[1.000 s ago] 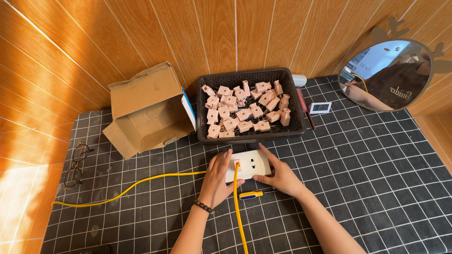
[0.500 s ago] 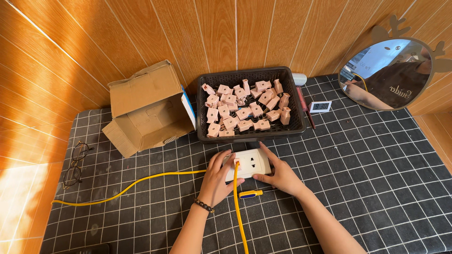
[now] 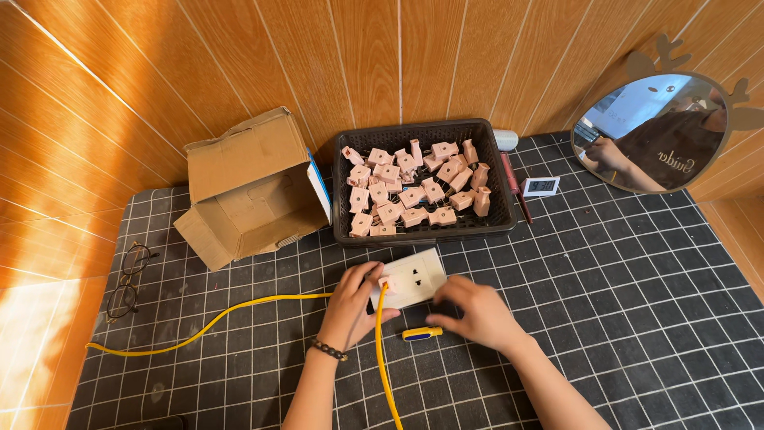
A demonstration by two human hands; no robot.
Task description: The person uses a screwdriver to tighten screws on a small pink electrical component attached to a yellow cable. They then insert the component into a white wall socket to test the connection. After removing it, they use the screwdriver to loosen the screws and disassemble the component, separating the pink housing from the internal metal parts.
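Note:
A white socket plate lies on the black checked mat in front of me. My left hand grips its left end, where a pink plug on a yellow cable sits against the plate. My right hand rests on the mat at the plate's lower right corner. Its fingers are curled and its fingertips are just at the plate's edge, with nothing in it. A small yellow and blue screwdriver lies between my two hands.
A black basket of several pink plugs stands behind the plate. Left of it is an open cardboard box. Glasses lie at the far left. A round mirror, a small digital display and a red pen are at the right.
The socket plate was tipped up between both hands and now lies flatter. My right hand has slid off it to the lower right. My left hand keeps its hold.

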